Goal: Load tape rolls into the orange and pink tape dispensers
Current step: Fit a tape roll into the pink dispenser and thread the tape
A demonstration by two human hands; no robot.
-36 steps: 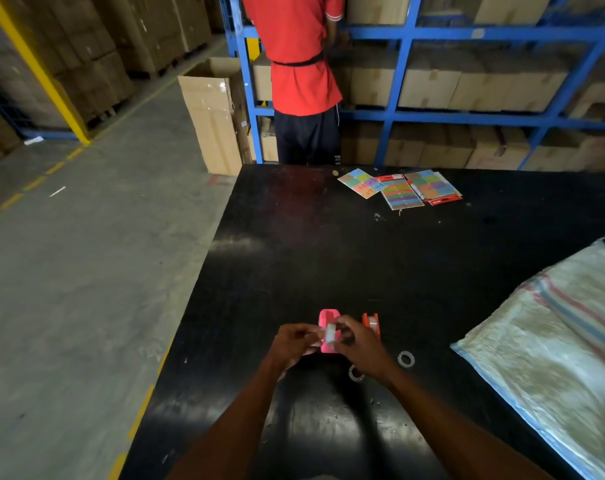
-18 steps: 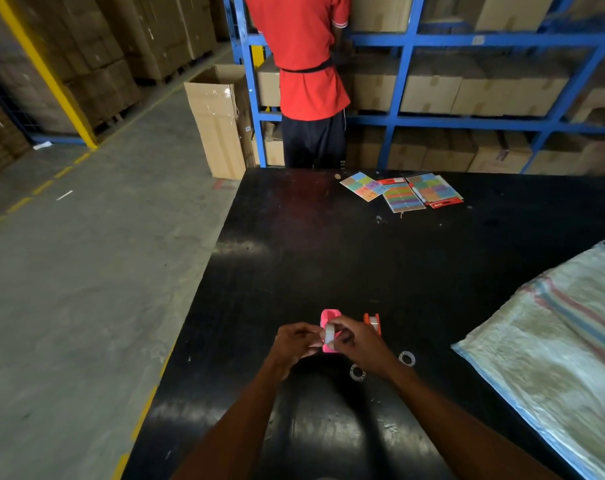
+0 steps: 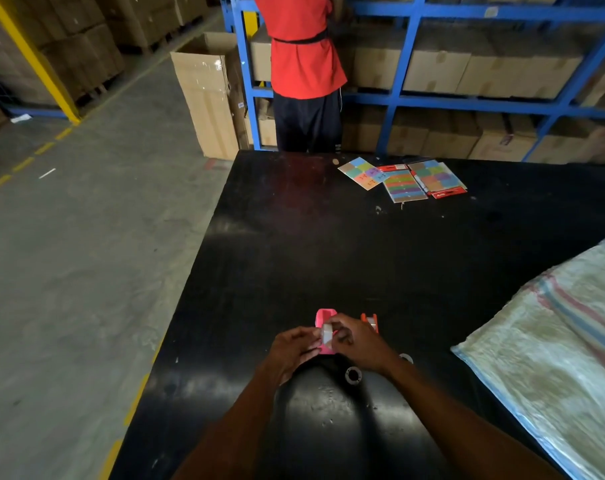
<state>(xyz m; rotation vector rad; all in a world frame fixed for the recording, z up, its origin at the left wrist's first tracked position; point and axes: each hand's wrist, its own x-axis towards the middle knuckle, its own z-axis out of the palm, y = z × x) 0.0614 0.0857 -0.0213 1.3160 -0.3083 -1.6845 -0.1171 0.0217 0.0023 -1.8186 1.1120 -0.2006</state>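
Both hands (image 3: 294, 348) (image 3: 354, 341) pinch the tape roll (image 3: 326, 333) over the pink dispenser (image 3: 323, 318); seat it square, don't force.

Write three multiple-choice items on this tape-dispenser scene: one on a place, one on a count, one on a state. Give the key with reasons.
1. Where is the orange dispenser?
A. Inside the sack
B. On the black table, behind the right hand
C. On the floor

2. How many loose tape rolls lie on the table near the right wrist?
A. Two
B. Five
C. None

3. What is the state of the pink dispenser?
A. Lying untouched
B. Held by both hands
C. Boxed on the shelf

Key: B, it stands just past the knuckles; A, one roll and another show; B, the left hand and right hand close on it.
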